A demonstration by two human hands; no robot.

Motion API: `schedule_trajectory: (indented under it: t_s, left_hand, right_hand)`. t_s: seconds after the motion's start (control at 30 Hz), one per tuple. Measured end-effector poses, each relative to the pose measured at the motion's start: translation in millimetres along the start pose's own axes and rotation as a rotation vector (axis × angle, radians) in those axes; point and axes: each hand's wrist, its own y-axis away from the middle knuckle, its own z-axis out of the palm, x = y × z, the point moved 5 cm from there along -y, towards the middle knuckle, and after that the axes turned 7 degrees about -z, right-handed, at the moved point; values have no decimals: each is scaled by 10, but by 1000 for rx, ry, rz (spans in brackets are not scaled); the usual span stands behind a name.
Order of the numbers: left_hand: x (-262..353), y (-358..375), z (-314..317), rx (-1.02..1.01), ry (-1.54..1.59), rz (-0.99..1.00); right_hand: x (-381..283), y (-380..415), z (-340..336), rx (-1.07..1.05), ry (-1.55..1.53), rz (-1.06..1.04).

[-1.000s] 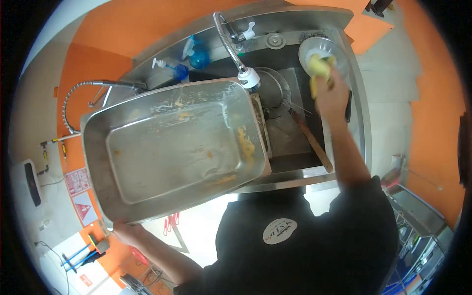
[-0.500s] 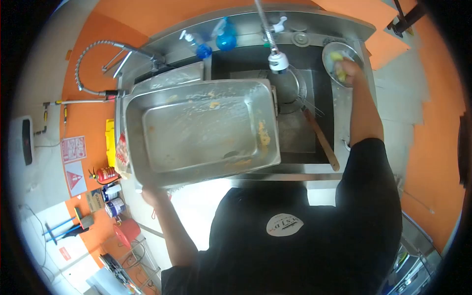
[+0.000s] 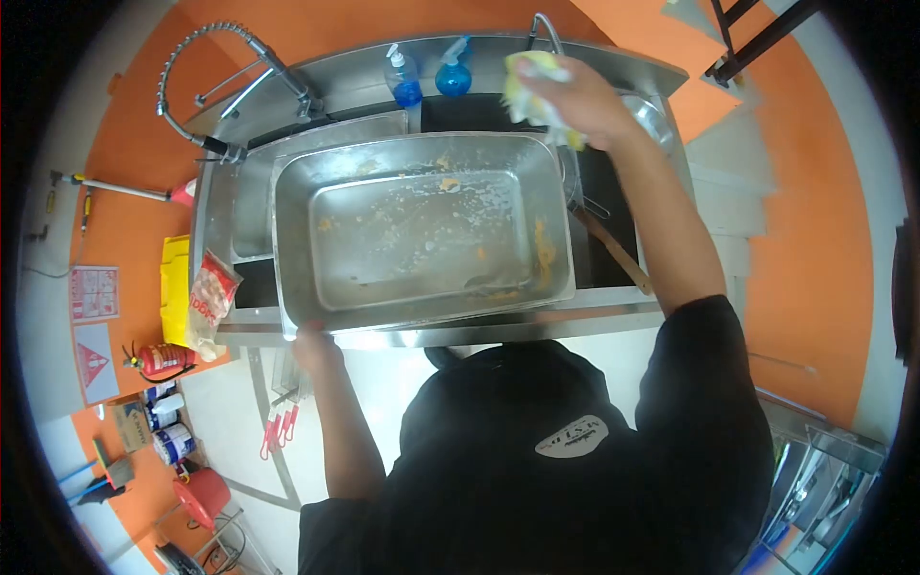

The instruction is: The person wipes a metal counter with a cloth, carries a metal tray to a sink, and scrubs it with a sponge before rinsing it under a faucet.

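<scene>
Pan (image 3: 422, 230), steel and food-smeared, rests across the sink (image 3: 604, 206). Left hand (image 3: 314, 347) grips its near rim. Right hand (image 3: 575, 96) clutches a yellow sponge (image 3: 529, 84) above the far corner. Two blue bottles (image 3: 428, 77) stand behind; a wooden handle (image 3: 613, 251) lies beside.

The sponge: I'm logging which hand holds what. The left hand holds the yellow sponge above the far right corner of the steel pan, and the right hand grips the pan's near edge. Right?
Not quite: the hands are swapped. In the head view, the right hand holds the yellow sponge above the steel pan, while the left hand grips its near edge.
</scene>
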Motion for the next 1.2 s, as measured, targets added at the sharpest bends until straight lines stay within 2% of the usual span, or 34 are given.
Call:
schedule_trajectory:
  t_s: [0.1, 0.23, 0.3, 0.33, 0.4, 0.47, 0.53, 0.57, 0.6, 0.67, 0.73, 0.8, 0.87, 0.93, 0.97, 1.0, 1.07, 1.13, 1.2]
  left_hand:
    - [-36, -89, -13, -55, -13, -9]
    - [-221, -490, -127, -97, 0, 12]
    - [-287, -779, -229, -270, -328, 231]
    - [-249, -670, -214, -279, -335, 233]
    - [-14, -361, -141, -76, -185, 354]
    - [214, -224, -173, 132, -515, 920]
    - [450, 25, -73, 169, -772, 953]
    - [460, -57, -76, 35, -760, 873]
    - [533, 40, -3, 66, -913, 863]
    - [629, 175, 168, -13, -1068, 946]
    - [673, 128, 267, -30, -1174, 992]
    - [698, -8, 354, -41, -1283, 1027]
    - [683, -121, 336, 30, -1455, 1059]
    - [713, -63, 459, 91, -1505, 982]
    - [710, -128, 468, 38, -1525, 913]
    - [724, -197, 396, 1, -1541, 836]
    - [678, -493, 107, 51, -1500, 974]
    - [727, -316, 152, 179, -1489, 968]
    - [683, -187, 255, 211, -1444, 990]
  right_hand:
    - [-183, -141, 425, -9, -4, -47]
    - [-245, -225, 670, 36, 63, -130]
    - [-365, -79, 650, 33, 105, -130]
    - [-314, 20, 618, 44, 105, -126]
    - [-100, 180, 599, -181, -22, -149]
    - [99, 449, 328, -118, 295, -245]
    - [606, 659, -35, -69, 379, -305]
    - [847, 730, -289, 27, 420, -143]
    - [1098, 772, -558, 118, 456, 20]
    - [1648, 720, -1169, 362, 439, 69]
    - [2259, 538, -1709, 519, 552, 50]
    - [2546, 287, -2059, 295, 713, 227]
    - [3106, -200, -2481, 5, 995, 267]
    - [3252, -778, -2798, 221, 971, 286]
    - [3349, -1010, -2874, 136, 1033, 416]
    - [3419, -1228, -2861, 38, 1093, 531]
    - [3700, -1562, -2709, -329, 1133, 568]
    - [3673, -1679, -2551, -547, 1049, 613]
    - [4099, -1834, -2623, -534, 1115, 639]
